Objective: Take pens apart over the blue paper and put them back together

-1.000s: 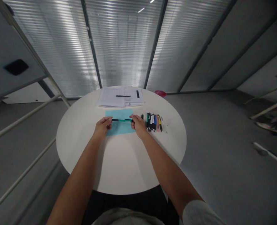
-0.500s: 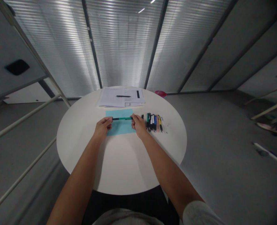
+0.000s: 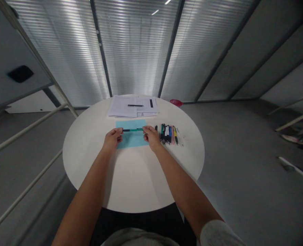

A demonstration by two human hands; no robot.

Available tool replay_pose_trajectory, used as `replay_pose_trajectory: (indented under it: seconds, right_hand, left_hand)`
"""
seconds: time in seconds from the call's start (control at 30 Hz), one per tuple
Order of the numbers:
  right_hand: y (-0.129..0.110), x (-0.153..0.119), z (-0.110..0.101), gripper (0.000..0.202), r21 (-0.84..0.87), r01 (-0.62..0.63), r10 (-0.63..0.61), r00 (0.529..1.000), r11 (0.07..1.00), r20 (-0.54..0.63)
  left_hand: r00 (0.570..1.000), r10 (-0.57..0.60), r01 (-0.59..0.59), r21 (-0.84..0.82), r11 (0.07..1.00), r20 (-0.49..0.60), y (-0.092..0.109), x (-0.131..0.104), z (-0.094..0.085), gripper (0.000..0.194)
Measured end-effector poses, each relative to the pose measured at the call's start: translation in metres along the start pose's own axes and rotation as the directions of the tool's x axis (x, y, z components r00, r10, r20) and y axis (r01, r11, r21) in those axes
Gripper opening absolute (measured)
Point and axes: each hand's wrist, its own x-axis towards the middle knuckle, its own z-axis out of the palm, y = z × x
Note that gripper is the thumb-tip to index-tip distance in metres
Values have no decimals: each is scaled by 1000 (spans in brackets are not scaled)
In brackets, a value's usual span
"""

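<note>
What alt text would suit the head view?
Two hands hold a green-black pen by its ends over a blue sheet on a round white table. Assorted pens lie right; papers topped by a dark pen lie beyond.

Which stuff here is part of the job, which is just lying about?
In the job:
- green-and-black pen, held between left hand and right hand
- probably blue sheet beneath, row of pens alongside

Lying about, apparently:
- papers
- black pen on them
</note>
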Motion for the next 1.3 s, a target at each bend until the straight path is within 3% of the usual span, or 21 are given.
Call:
replay_pose_trajectory:
  seconds: [0.23, 0.4, 0.6, 0.8, 1.3]
  right_hand:
    - [-2, -3, 1, 38, -45, 4, -3, 999, 999, 40]
    - [0, -2, 1, 37, -52, -2, 4, 999, 999, 48]
    - [3, 1, 0, 38, -100, 81, -82, 997, 992, -5]
    - [3, 0, 1, 39, -121, 133, -132, 991, 984, 17]
    - [-1, -7, 2, 34, -76, 24, -14, 991, 997, 130]
  left_hand:
    - [1000, 11, -12, 16, 1000, 28, 0, 0, 0, 35]
    - [1000, 18, -17, 15, 1000, -13, 1, -1, 1, 36]
    - [998, 53, -51, 83, 995, -26, -3, 2, -1, 36]
    - [996, 56, -49, 101, 994, -67, -5, 4, -2, 33]
    - [999, 50, -50, -5, 999, -2, -2, 1, -1, 34]
